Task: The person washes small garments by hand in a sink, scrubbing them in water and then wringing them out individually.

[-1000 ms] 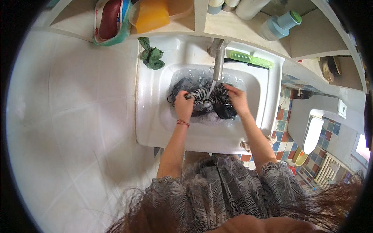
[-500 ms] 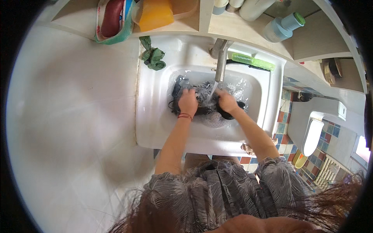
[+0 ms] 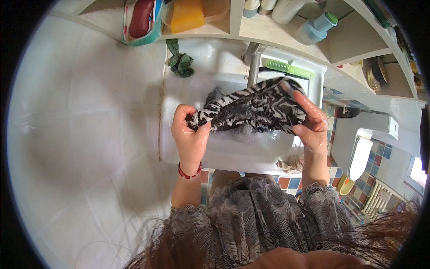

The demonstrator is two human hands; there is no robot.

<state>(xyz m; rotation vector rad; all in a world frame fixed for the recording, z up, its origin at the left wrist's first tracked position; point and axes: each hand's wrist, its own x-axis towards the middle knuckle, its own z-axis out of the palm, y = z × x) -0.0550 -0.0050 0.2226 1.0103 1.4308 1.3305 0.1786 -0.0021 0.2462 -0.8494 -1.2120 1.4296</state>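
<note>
A wet black-and-white patterned cloth garment [image 3: 262, 107] is stretched between my two hands above the white sink [image 3: 179, 150]. My left hand [image 3: 190, 132] has its fingers closed round the bunched left end. At the other end, my right hand [image 3: 312, 121] pinches the cloth, with the fingers on its far edge and the thumb at the near edge. Below it, other wet cloth [image 3: 244, 134] lies in the basin, largely covered by the garment. The metal faucet [image 3: 254, 67] stands behind the garment, and its spout end is hidden.
A dark green crumpled cloth [image 3: 181, 65] lies on the sink's back left corner. On the back right ledge is a green comb [image 3: 289, 68]. Shelves above hold a soap dish [image 3: 143, 38], yellow soap [image 3: 187, 15] and a blue bottle [image 3: 316, 30]. A toilet [image 3: 367, 134] stands to the right.
Both hands have risen out of the basin water and moved apart, lifting the patterned garment and spreading it between them. It now covers the faucet's spout end.
</note>
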